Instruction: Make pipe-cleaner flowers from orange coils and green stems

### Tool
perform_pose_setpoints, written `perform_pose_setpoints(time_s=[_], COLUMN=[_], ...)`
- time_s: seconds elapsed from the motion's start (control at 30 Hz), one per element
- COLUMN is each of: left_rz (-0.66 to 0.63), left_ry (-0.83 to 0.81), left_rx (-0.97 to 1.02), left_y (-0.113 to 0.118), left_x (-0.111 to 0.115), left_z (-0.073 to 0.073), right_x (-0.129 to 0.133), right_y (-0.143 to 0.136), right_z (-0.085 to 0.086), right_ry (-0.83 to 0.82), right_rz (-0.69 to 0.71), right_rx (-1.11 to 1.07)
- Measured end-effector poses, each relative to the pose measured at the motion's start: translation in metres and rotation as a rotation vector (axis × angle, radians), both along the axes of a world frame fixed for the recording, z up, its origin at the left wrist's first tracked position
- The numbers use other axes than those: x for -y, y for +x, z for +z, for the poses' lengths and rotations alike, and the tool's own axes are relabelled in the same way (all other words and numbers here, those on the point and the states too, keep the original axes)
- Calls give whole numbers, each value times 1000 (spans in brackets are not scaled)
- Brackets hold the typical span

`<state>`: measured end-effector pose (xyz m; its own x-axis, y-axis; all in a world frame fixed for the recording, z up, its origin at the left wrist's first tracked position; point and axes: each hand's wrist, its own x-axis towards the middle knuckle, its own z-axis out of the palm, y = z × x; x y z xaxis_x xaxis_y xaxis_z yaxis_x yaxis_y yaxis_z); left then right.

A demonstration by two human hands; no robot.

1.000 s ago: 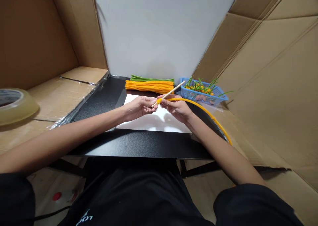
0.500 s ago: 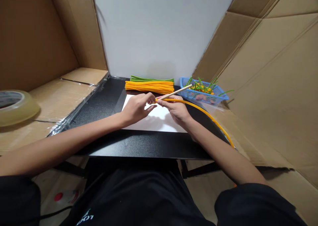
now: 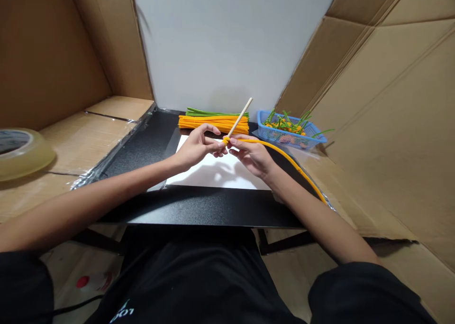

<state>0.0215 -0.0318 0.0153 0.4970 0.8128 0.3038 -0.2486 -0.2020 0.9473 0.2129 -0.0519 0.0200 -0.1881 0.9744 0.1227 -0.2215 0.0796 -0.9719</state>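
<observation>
Over the white sheet, my left hand (image 3: 199, 146) pinches the lower end of a thin wooden stick (image 3: 241, 116), where an orange coil is wound round it. The stick tilts up and to the right. From that coil a long orange pipe cleaner (image 3: 284, 149) runs rightward through the fingertips of my right hand (image 3: 255, 156) and droops over my right forearm. My right thumb and fingers are closed on the pipe cleaner close to the coil. The stick's bottom tip is hidden by the coil and fingers.
Behind my hands lie a bundle of orange pipe cleaners (image 3: 213, 124) and some green ones (image 3: 213, 112). A blue basket (image 3: 284, 136) with green-and-orange pieces stands at the back right. White paper (image 3: 209, 176) covers part of the black table (image 3: 192, 208). A tape roll (image 3: 35, 158) sits left on cardboard.
The stick has swung from leaning low to the right to a steeper tilt. My left fingers have moved onto the wound end, and the orange coil now shows between both hands.
</observation>
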Motion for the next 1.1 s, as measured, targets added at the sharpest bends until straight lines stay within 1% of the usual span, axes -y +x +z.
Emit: perform_pose_setpoints(time_s=[0.1, 0.17, 0.2, 0.3, 0.33, 0.37, 0.4, 0.47, 0.53, 0.67, 0.73, 0.8, 0.87, 0.93, 0.97, 1.0, 1.03, 1.1], left_rz=[-107, -113, -89, 41, 72, 82, 71, 10, -68, -236, -264, -251, -233, -182, -126, -44, 55, 267], left_ry=[-120, -115, -67, 184, 239, 259, 246, 164, 71, -114, -198, -261, -273, -203, -124, -9, 143, 516], left_rx=[14, 8, -7, -115, -140, -146, -132, -72, -37, -15, 12, 36, 26, -19, -58, -116, -193, -374], left_y=[-2, -3, -3, -4, -4, -3, -3, -3, -4, -8, -8, -6, -3, -2, -3, -4, -6, -10], left_x=[-3, -2, -1, 3, 4, 4, 4, 1, -3, -7, -7, -5, -3, -4, -4, -5, -6, -6], left_z=[3, 3, 3, 4, 4, 4, 4, 5, 6, 7, 7, 7, 6, 4, 4, 2, 1, -1], right_x=[-2, -3, -3, -2, -2, -2, -1, -1, 0, 1, 1, 1, -1, -2, -3, -3, -4, -4], right_y=[5, 7, 7, 8, 8, 8, 8, 9, 9, 9, 9, 10, 10, 9, 9, 8, 6, 4], right_z=[1, 2, 3, 5, 6, 7, 8, 9, 11, 10, 9, 7, 5, 3, 2, 1, 0, -1], right_ry=[-24, -58, -83, -142, -142, -132, -117, -81, -61, -75, -63, -32, 10, 62, 90, 115, 141, 181], right_rz=[60, 80, 83, 70, 62, 56, 60, 89, 130, 200, 232, 245, 217, 155, 115, 73, 29, -46], right_rx=[-11, 1, 17, 79, 86, 86, 84, 82, 81, 84, 112, 142, 161, 175, 183, 192, 202, 221])
